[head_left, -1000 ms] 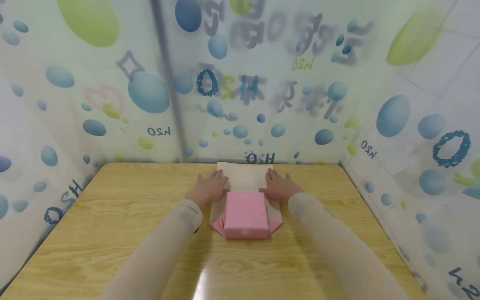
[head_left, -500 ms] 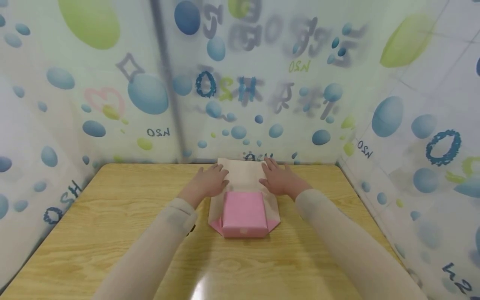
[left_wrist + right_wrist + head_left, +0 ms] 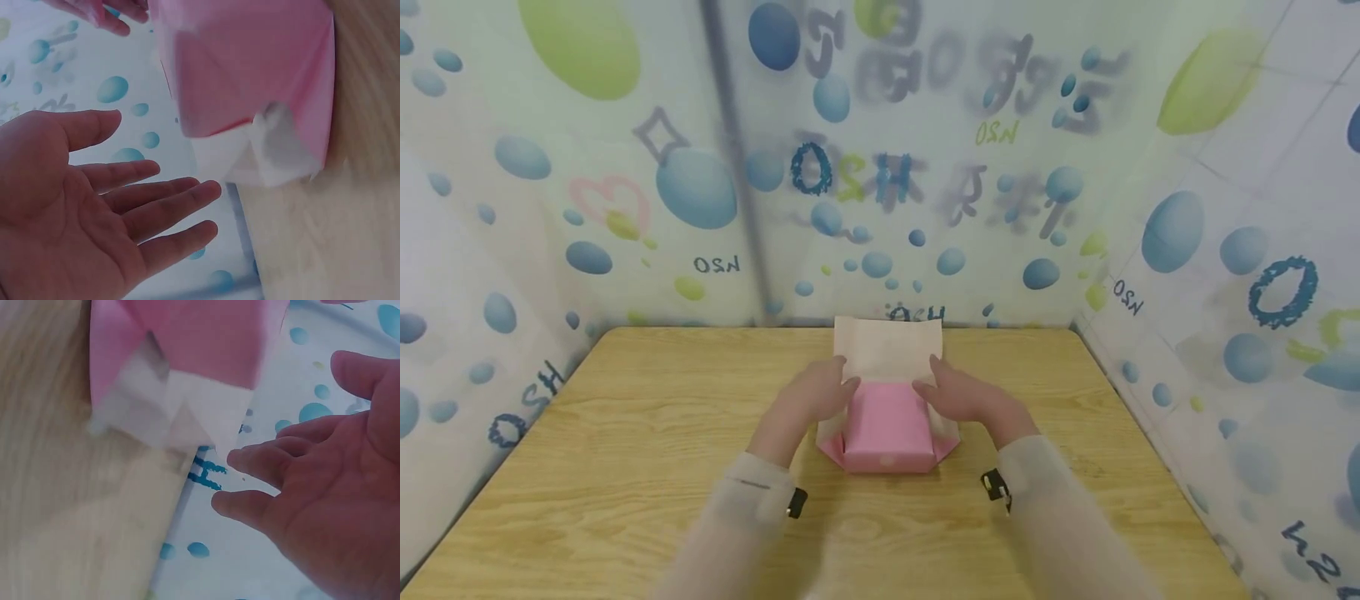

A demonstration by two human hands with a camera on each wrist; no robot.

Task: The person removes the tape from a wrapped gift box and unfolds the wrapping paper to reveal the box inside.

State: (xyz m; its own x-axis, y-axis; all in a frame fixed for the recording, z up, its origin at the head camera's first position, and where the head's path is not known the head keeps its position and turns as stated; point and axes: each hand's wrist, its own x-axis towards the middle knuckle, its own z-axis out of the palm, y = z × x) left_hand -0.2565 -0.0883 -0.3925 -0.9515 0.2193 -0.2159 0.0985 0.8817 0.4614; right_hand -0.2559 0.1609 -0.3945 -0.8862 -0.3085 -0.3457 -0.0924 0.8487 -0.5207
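A box wrapped in pink paper [image 3: 889, 421] sits on the table, its near side covered and its sides part folded. Behind it the wrapping paper [image 3: 887, 346] stretches toward the wall, pale inner face up. My left hand [image 3: 815, 392] is over the box's left far corner and my right hand [image 3: 962, 394] over the right far corner. Both wrist views show the left palm [image 3: 69, 219] and the right palm [image 3: 331, 494] facing the box, fingers loosely straight, apart from the pink box [image 3: 250, 62]. Nothing is held in either hand.
The wooden table [image 3: 685, 400] ends at a curtain [image 3: 880, 208] printed with blue and green drops, which also encloses both sides. A black clip [image 3: 996, 485] shows at the right sleeve, another black piece [image 3: 797, 502] at the left.
Both hands have come back from the far paper, lifting toward the box's far corners. The far flap lies with its end near the wall; the box has barely shifted.
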